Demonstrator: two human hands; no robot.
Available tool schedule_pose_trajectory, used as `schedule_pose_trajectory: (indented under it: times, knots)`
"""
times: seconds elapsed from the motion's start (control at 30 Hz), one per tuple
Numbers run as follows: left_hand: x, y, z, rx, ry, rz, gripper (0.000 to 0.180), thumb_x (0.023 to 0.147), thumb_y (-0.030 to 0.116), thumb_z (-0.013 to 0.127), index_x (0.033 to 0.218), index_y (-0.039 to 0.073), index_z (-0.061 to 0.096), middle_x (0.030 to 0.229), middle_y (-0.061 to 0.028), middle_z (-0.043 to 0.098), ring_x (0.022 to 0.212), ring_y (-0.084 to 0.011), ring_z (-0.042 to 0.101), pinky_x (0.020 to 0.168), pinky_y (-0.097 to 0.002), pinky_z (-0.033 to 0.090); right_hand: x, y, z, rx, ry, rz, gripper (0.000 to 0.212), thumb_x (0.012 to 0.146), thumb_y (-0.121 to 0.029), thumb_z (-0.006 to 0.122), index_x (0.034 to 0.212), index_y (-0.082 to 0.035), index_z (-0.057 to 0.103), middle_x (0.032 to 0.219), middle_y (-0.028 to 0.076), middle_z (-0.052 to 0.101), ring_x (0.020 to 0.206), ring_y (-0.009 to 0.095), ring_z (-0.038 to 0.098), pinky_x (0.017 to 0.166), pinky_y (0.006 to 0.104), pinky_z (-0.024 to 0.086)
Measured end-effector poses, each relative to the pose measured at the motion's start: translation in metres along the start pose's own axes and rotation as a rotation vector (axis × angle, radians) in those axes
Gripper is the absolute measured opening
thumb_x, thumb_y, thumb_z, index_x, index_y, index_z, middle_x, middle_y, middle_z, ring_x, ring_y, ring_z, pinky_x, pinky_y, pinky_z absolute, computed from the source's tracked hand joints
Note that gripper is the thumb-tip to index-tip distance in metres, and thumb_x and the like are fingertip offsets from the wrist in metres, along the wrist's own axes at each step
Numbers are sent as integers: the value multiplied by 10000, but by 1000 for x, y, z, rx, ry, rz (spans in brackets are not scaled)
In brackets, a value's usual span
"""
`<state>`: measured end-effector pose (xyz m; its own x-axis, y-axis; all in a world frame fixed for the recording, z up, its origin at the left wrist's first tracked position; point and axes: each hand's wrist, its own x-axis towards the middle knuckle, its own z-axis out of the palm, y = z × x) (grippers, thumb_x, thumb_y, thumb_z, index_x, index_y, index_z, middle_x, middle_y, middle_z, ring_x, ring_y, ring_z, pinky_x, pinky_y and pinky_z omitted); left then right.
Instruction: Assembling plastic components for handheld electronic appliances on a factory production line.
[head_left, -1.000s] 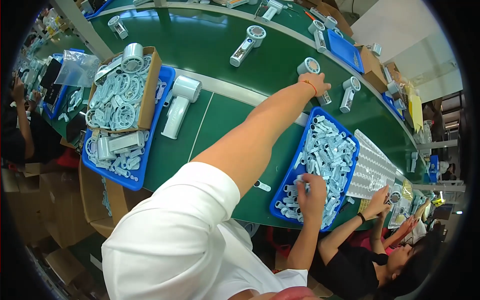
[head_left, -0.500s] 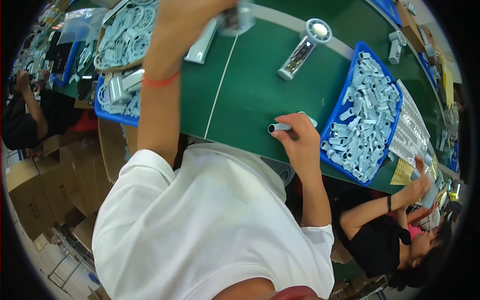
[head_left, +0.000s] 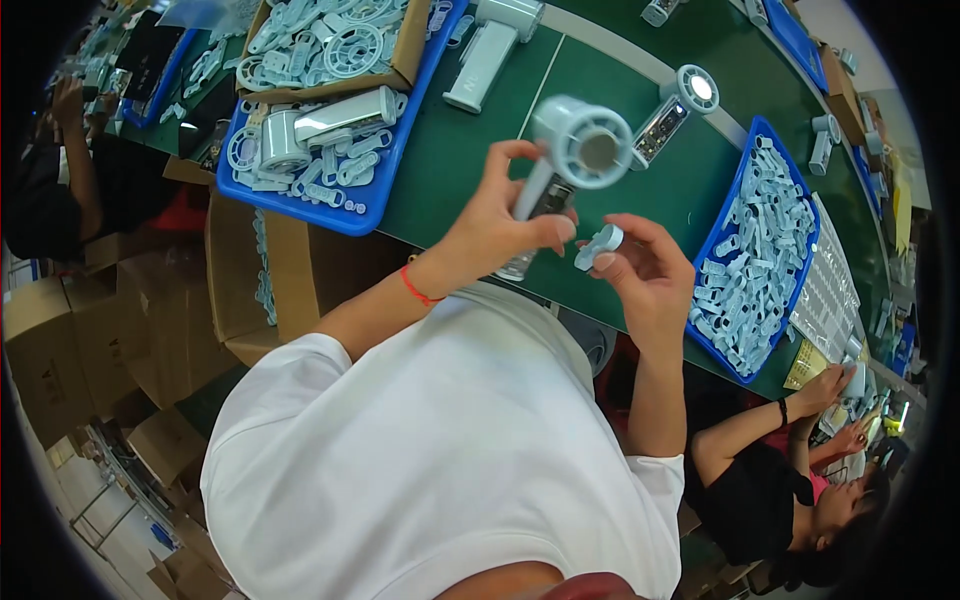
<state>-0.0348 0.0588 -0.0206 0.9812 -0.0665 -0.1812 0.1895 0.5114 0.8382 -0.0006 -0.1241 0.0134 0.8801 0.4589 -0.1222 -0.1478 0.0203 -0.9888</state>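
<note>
My left hand is closed round the handle of a pale blue handheld fan, its round head up and away from me. The handle is uncovered, with dark inner parts showing. Close beside it, my right hand pinches a small pale blue plastic piece with a rounded end, a short gap from the fan's handle. Another handheld fan lies on the green table beyond, its handle likewise uncovered. To the far left of my hands lies a fan with a closed handle.
At right a blue tray holds many small pale blue pieces. At left another blue tray and a cardboard box hold rings and casings. A person in black works at the right. Cardboard boxes stand at lower left.
My left hand has come back from the far left toward my right hand, bringing the fan. My right hand has lifted and turned its small piece. The view has shifted left.
</note>
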Motion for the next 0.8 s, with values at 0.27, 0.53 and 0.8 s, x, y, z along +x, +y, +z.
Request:
schedule_pose_trajectory:
  times: [0.27, 0.53, 0.8]
  knots:
    - [18, -22, 8, 351, -48, 80, 993, 627, 364, 813, 1306, -39, 211, 1181, -192, 452, 1093, -259, 477, 915, -351, 399, 6, 8, 0, 6, 216, 72, 312, 777, -8, 650, 1074, 55, 580, 894, 103, 632, 753, 134, 602, 648, 239, 502]
    - [18, -17, 15, 692, -35, 161, 876, 674, 266, 773, 1300, -49, 246, 1221, -220, 431, 1121, -323, 469, 929, -370, 387, 6, 21, 5, -116, 351, 85, 278, 752, -4, 680, 1007, 79, 606, 847, 105, 640, 743, 126, 596, 671, 234, 477]
    - [18, -18, 20, 819, -72, 157, 786, 693, 144, 698, 1299, -61, 241, 1175, -218, 461, 1063, -304, 502, 899, -363, 404, 9, 17, -2, -57, 347, 195, 222, 734, -40, 708, 898, 57, 594, 764, 75, 631, 635, 92, 574, 503, 196, 438]
